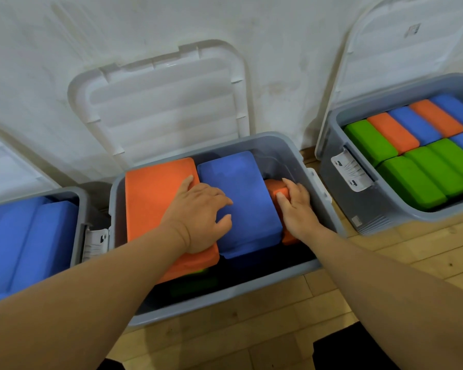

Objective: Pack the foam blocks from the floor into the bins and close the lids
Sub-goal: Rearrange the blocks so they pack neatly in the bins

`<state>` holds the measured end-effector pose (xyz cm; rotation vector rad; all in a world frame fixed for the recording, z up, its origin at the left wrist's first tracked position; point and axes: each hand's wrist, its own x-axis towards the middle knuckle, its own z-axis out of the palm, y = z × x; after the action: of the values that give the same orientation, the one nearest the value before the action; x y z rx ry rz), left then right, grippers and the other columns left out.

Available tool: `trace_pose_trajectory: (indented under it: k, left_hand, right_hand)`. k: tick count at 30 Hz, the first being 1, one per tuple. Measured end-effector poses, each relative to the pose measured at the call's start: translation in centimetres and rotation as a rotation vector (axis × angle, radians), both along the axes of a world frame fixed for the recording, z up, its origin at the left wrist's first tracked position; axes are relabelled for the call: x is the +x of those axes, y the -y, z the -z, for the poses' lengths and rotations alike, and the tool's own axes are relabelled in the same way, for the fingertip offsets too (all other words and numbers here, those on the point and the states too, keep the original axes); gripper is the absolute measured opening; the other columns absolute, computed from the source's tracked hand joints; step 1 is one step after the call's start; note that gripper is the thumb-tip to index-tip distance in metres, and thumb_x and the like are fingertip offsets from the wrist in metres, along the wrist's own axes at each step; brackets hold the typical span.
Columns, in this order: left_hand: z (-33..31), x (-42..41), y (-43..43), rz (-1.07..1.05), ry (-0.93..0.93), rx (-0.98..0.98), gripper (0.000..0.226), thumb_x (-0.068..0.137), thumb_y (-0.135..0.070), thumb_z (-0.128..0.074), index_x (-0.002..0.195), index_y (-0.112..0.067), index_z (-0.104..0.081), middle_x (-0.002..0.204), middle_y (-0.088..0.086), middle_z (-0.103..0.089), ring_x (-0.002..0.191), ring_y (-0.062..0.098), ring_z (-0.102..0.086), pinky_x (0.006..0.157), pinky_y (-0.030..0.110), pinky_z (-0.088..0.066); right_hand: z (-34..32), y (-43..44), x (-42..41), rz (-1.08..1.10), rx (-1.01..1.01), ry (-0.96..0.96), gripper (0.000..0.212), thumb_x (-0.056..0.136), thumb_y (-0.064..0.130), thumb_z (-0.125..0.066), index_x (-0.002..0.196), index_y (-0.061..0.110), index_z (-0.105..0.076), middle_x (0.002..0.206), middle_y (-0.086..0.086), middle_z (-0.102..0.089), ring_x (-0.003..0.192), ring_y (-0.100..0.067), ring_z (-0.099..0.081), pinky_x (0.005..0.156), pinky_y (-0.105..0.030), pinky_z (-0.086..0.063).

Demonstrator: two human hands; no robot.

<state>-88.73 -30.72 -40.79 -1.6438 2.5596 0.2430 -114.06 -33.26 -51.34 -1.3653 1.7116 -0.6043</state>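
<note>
Right fingers [281, 200] grip an orange block [273, 186]; left fingers [217, 196] lie spread on blue block [241, 188].

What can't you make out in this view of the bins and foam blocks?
Head view only:
- The orange block at the right hand: mostly covered by that hand and the blue block.
- Middle bin, near part of its inside: deep shadow; a green shape there is indistinct.
- Left bin: cut off by the left edge.
- Right bin: cut off by the right edge.
</note>
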Motion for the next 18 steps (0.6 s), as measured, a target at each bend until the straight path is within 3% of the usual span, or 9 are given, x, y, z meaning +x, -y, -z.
trace_pose_trajectory:
  k: [6, 13, 18]
  left_hand:
    - [0.3, 0.2, 0.2, -0.015, -0.053, -0.024, 0.070, 0.081, -0.063, -0.020, 0.128, -0.036, -0.064, 0.128, -0.019, -0.060, 0.129, 0.009, -0.046, 0.124, 0.044, 0.002]
    - [0.8, 0.2, 1.0, -0.053, -0.090, -0.059, 0.067, 0.080, -0.063, -0.019, 0.121, -0.037, -0.066, 0.121, -0.021, -0.061, 0.124, 0.007, -0.048, 0.124, 0.045, 0.000]
    - [0.8, 0.0, 1.0, -0.049, -0.106, -0.061, 0.063, 0.080, -0.063, -0.020, 0.115, -0.038, -0.066, 0.115, -0.021, -0.062, 0.119, 0.007, -0.049, 0.125, 0.045, 0.000]
  right_hand:
    - [-0.6, 3.6, 1.1, 0.023, 0.044, -0.010, 0.061, 0.101, 0.055, -0.039, 0.155, 0.051, -0.011, 0.164, 0.005, -0.006, 0.146, -0.037, -0.026, 0.119, -0.058, -0.025]
    - [0.6, 5.2, 1.7, -0.016, -0.068, -0.195, 0.072, 0.097, 0.060, -0.051, 0.157, 0.044, -0.015, 0.162, -0.004, -0.017, 0.140, -0.038, -0.039, 0.109, -0.053, -0.040]
    - [0.0, 5.0, 1.4, 0.021, -0.165, -0.232, 0.066, 0.099, 0.057, -0.050, 0.157, 0.037, -0.025, 0.161, -0.002, -0.024, 0.138, -0.033, -0.042, 0.105, -0.048, -0.044]
